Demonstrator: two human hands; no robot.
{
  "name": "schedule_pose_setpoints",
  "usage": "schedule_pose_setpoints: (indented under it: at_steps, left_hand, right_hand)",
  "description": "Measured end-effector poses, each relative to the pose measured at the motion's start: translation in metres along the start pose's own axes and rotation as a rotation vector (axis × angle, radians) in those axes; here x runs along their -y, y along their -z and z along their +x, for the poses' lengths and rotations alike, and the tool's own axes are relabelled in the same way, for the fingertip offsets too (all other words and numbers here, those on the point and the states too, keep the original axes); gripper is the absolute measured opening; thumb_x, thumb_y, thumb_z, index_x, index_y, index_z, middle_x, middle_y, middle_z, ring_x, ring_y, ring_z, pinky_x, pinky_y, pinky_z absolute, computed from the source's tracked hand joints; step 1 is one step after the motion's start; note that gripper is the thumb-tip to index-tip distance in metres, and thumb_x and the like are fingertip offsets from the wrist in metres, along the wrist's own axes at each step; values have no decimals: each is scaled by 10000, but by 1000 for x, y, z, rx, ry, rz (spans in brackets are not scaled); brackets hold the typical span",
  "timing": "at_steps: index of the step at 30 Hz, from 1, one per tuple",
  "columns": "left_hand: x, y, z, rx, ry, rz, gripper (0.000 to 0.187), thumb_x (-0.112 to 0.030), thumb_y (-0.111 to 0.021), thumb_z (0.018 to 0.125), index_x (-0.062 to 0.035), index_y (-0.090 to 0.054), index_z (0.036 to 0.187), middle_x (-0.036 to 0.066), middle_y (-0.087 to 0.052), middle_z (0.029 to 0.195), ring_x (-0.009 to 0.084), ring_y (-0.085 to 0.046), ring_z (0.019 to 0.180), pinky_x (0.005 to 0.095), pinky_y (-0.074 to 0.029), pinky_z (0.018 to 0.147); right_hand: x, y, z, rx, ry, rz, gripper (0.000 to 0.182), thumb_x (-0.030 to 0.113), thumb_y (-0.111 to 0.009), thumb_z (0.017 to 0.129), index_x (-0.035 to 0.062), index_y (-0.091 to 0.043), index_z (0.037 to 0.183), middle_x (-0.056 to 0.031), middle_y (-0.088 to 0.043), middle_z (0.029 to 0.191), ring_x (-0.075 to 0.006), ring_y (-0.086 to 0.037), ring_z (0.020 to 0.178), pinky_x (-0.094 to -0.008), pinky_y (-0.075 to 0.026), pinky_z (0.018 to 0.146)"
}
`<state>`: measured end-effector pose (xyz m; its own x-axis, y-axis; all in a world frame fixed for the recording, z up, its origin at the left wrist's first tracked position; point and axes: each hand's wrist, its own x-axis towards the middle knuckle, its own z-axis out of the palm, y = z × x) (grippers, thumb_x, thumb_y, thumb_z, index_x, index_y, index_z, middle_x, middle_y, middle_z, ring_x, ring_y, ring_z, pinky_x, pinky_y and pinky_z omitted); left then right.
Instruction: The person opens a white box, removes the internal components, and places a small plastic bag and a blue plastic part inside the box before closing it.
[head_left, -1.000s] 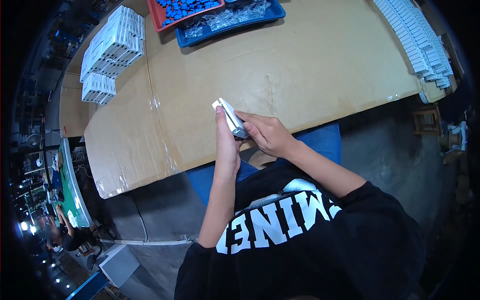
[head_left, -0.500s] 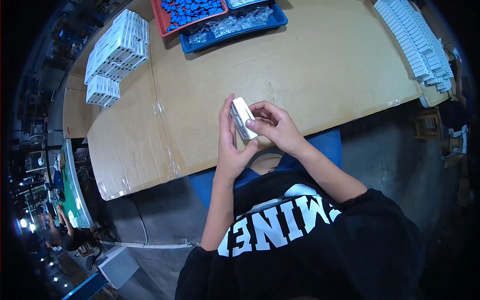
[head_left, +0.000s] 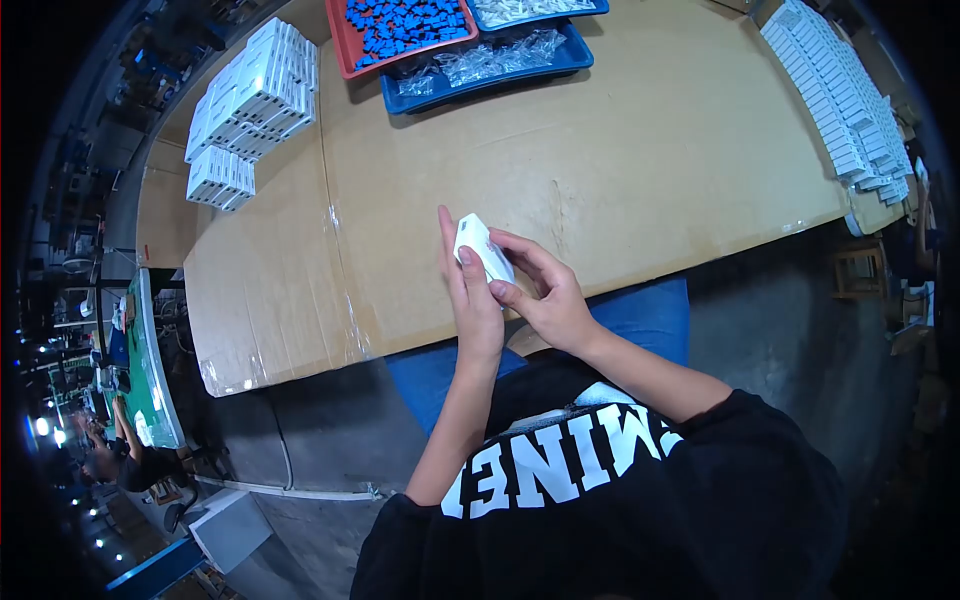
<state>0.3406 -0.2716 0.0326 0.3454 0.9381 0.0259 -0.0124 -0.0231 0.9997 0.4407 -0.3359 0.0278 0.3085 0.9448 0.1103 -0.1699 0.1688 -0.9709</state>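
A small white box [head_left: 484,250] is held between both hands above the near edge of the cardboard-covered table [head_left: 430,190]. My left hand [head_left: 474,300] presses along its left side, thumb on the box's face and fingers stretched upward. On the right side of the box, my right hand [head_left: 552,300] grips it with curled fingers, the thumb at its lower end. The box is tilted, with small markings on its face that are too small to read.
White boxes are stacked at the back left [head_left: 250,90] and the far right [head_left: 835,95]. A red tray [head_left: 345,45] of blue pieces and a blue tray [head_left: 400,103] of clear plastic pieces stand at the back. Another person [head_left: 140,462] sits at the far left.
The white box has been turned, so a different face shows. My left thumb has moved onto it, and my right thumb has shifted to its lower end. The whole view has shifted slightly.
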Motion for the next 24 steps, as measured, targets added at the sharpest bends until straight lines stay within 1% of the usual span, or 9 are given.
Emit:
schedule_pose_setpoints:
  at_steps: [1, 2, 4, 6, 8, 11, 13, 16, 24]
  left_hand:
    - [-5, -5, -3, 23, 60, -151, 763, -573, -310, 1098, -60, -179, 1646, 179, -388, 1555, 281, -421, 1406, 390, -331, 1175]
    - [-7, -8, -4, 47, 120, -302, 827, -641, -289, 1079, -60, -154, 1652, 165, -434, 1508, 279, -465, 1365, 386, -359, 1157]
    - [-7, -9, -6, 22, 49, -245, 879, -680, -301, 1056, -60, -128, 1655, 170, -435, 1495, 283, -463, 1363, 393, -355, 1158]
    - [-4, -9, -5, 1, -21, -189, 932, -718, -314, 1033, -60, -102, 1657, 176, -437, 1482, 286, -462, 1362, 400, -351, 1159]
    - [2, -6, -4, 7, -235, -116, 958, -721, -311, 1026, -14, -117, 1642, 203, -402, 1500, 318, -405, 1411, 442, -322, 1173]
    - [-4, -8, -5, -43, -307, -50, 1032, -775, -328, 987, 20, -149, 1621, 232, -385, 1502, 332, -406, 1404, 467, -309, 1177]
    - [-11, -10, -7, -42, -304, -83, 1033, -778, -334, 983, 23, -164, 1613, 240, -382, 1499, 337, -405, 1403, 477, -302, 1179]
    - [-12, -13, -9, -50, -296, -149, 1041, -785, -350, 975, 25, -181, 1607, 245, -381, 1493, 341, -407, 1397, 482, -292, 1182]
    - [-7, -10, -16, -50, -258, -169, 1030, -774, -360, 982, 18, -176, 1613, 238, -384, 1490, 327, -422, 1374, 464, -292, 1185]
  right_hand:
    - [0, -1, 1, -28, 91, -93, 496, 159, -728, 966, 9, -589, 1417, -203, -473, 1550, -303, -496, 1414, -395, -397, 1172]
    - [2, 0, 1, -24, 95, -94, 496, 159, -728, 966, 9, -589, 1417, -203, -473, 1550, -303, -496, 1414, -395, -397, 1172]
    - [9, 3, -1, 22, 205, -407, 515, 162, -674, 999, -17, -537, 1461, -229, -472, 1549, -342, -480, 1433, -402, -380, 1182]
    - [11, 1, -1, 60, 211, -364, 512, 155, -644, 1015, -19, -517, 1478, -240, -454, 1563, -356, -463, 1446, -403, -379, 1182]
    - [12, -3, -4, 96, 213, -319, 508, 149, -614, 1031, -21, -497, 1495, -251, -435, 1576, -369, -446, 1460, -403, -378, 1181]
    - [13, -6, -8, 119, 256, -220, 481, 110, -575, 1042, -32, -493, 1494, -269, -427, 1578, -381, -433, 1469, -404, -394, 1169]
    - [11, -6, -9, 107, 331, -299, 472, 87, -550, 1048, -52, -481, 1494, -291, -445, 1556, -390, -458, 1450, -399, -411, 1155]
    - [11, -8, -11, 90, 355, -315, 472, 82, -549, 1047, -66, -479, 1490, -306, -468, 1531, -398, -485, 1427, -402, -422, 1146]
    - [7, -16, -18, 29, 327, -289, 437, 82, -542, 1051, -78, -512, 1457, -312, -498, 1502, -405, -506, 1408, -397, -443, 1126]
